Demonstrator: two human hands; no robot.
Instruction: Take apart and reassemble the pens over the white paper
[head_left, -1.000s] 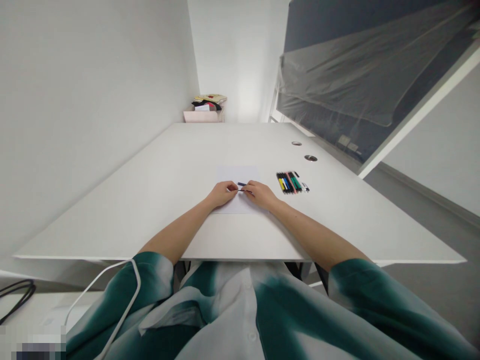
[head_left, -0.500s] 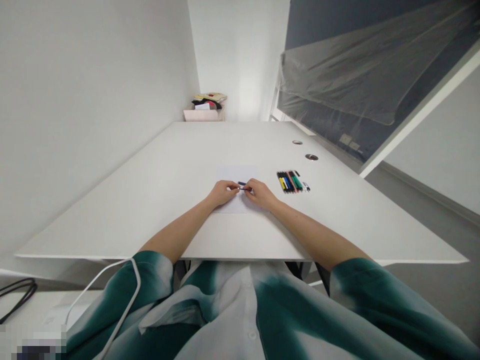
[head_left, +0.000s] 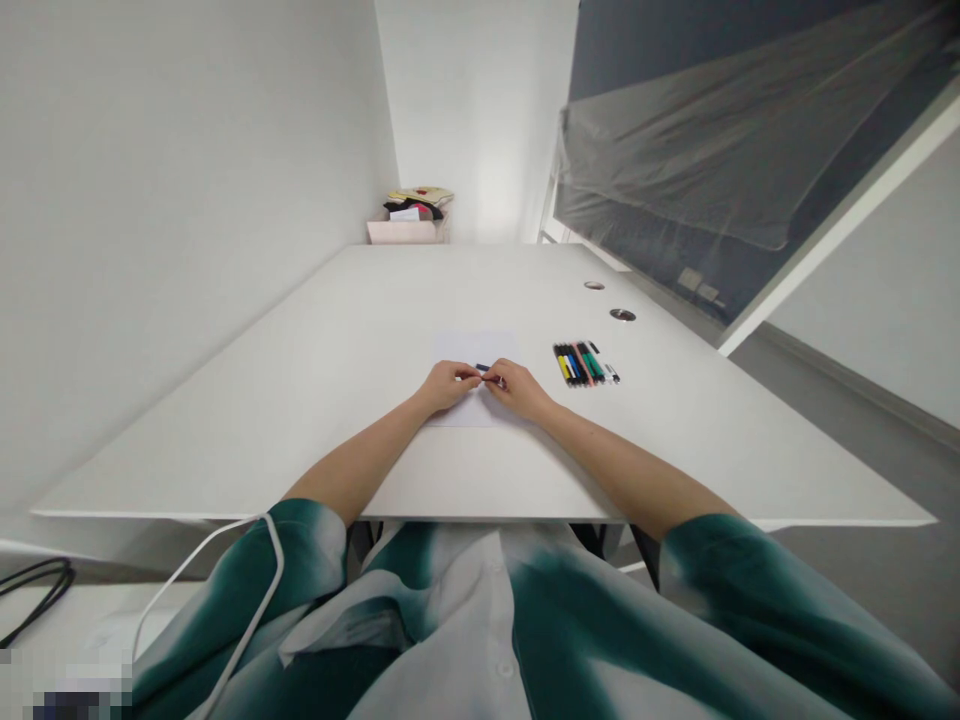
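Pink box (head_left: pixel 405 232) past the table's (head_left: pixel 247 420) far edge, yellow item (head_left: pixel 420 194) on top, its red mark too small to read. Left hand (head_left: pixel 451 386): thumb and fingertips together at the left end of a slim dark item (head_left: pixel 491 379), grip unclear. Item sits over white paper (head_left: pixel 480 411), dark blue piece (head_left: pixel 482 367) just beyond. Right hand (head_left: pixel 516 388) pinches item. Row of pens (head_left: pixel 577 365) rightward, any print unreadable.

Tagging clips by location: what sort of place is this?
Probably an office or workroom: a large white table with round metal inserts, a dark panel partly draped in see-through sheeting, and a sheet of paper near a row of pens.
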